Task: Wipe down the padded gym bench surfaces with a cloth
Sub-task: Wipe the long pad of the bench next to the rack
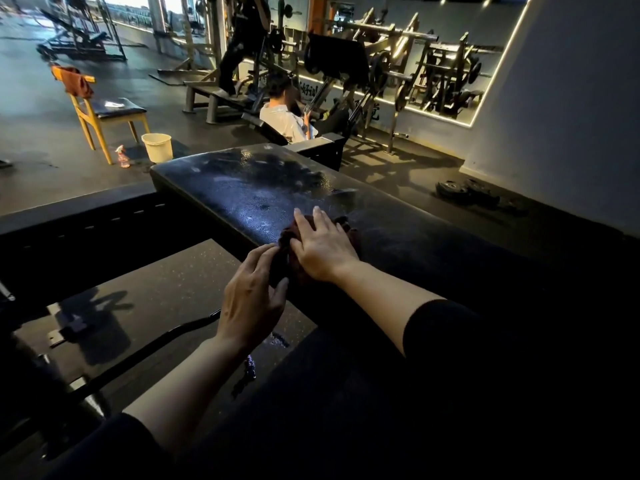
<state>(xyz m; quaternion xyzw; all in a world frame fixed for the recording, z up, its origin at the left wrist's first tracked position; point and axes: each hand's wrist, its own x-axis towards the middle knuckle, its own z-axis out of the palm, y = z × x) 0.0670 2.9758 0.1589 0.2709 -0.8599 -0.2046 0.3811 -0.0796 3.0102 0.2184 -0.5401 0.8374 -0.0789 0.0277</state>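
Right hand (320,245) lies flat, fingers straight, pressing a dark cloth (346,225) onto the black padded gym bench (242,181), near its front edge. Left hand (251,299), fingers loosely curled, pinches the cloth's near end w/ fingertips at the pad's side. Bkgd: wooden chair (100,116), pale bucket (157,147), spray bottle (123,157) on floor.

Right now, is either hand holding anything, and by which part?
Dark cloth on the bench pad. Right hand presses flat on its middle, fingers straight. Left hand fingers curl on its near left edge; a true grip there cannot be told.
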